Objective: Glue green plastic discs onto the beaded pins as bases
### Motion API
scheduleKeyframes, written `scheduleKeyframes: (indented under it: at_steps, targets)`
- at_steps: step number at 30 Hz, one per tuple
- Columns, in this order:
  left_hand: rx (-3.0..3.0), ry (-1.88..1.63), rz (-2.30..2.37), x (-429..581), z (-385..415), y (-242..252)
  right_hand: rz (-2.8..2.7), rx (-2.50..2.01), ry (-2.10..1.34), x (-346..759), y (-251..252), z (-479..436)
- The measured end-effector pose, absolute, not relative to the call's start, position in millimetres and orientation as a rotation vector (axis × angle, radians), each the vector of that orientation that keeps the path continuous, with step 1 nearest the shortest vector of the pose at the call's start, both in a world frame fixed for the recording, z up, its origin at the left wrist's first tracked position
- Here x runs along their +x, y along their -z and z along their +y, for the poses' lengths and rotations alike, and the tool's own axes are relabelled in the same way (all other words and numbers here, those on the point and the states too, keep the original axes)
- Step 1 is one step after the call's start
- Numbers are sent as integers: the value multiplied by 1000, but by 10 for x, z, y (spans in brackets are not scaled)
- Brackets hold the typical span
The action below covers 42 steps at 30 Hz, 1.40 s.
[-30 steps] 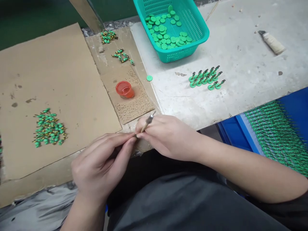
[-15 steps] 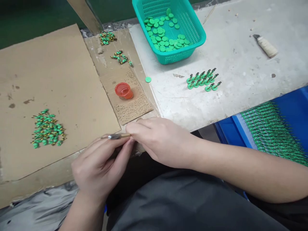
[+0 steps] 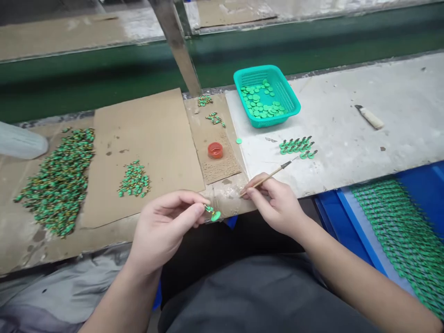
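Between the thumb and fingertips of my left hand (image 3: 173, 222) is a small green figurine (image 3: 213, 213) with a round green disc base at its end. My right hand (image 3: 274, 199) is closed around a thin paintbrush (image 3: 267, 178), its dark ferrule and tip pointing up and to the right, away from the figurine. Beyond my hands a small red cup (image 3: 215, 150) stands on a speckled piece of cardboard (image 3: 222, 172). A single green disc (image 3: 238, 141) lies to its right. Several figurines on disc bases (image 3: 296, 145) stand in rows on the white surface.
A teal basket (image 3: 294, 107) holds many green discs. At left are a large pile of small green-and-gold figures (image 3: 62, 180) and a smaller pile (image 3: 134, 179) on cardboard. A knife (image 3: 369, 117) lies at right. Blue trays (image 3: 329, 203) with rows of green pieces sit below the table edge.
My hands have moved apart. The brush has swung round to point right, and the figurine in my left hand now shows. The view has lifted, revealing the large pile at left.
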<state>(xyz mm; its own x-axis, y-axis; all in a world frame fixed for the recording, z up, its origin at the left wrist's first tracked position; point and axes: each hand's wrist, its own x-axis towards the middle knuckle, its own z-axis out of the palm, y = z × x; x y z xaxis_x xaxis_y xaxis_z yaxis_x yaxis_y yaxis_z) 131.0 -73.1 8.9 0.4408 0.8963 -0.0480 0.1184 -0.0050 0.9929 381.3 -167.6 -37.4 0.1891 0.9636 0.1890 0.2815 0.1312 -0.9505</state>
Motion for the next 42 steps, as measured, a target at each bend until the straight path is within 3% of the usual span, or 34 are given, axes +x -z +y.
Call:
scheduleKeyframes:
  at_steps: [10,15,20,29,35,42]
  targets:
    - [1330,-708,867,1276,-820,-364,-1375,-1328,-767,3782,404,-1669]
    - [1670,-770,1000,1407,-812,-326,-1436,-1307,-596,3808,373,-1901]
    - [2194,-842,868,2219,-698,-39,-1353,-1411,-447,4037,368,-2361]
    - [2478,-788,919,3604,-617,233,-1158,-1452,-424,4412,328,-2846]
    - [2603,-649,1041,3581,-719,199,-1148,-1465,-451,4515,362,-2945]
    - [2762,-241,1466,3100,-185,-326,-1133,-1433,-503,4515,340,-2946]
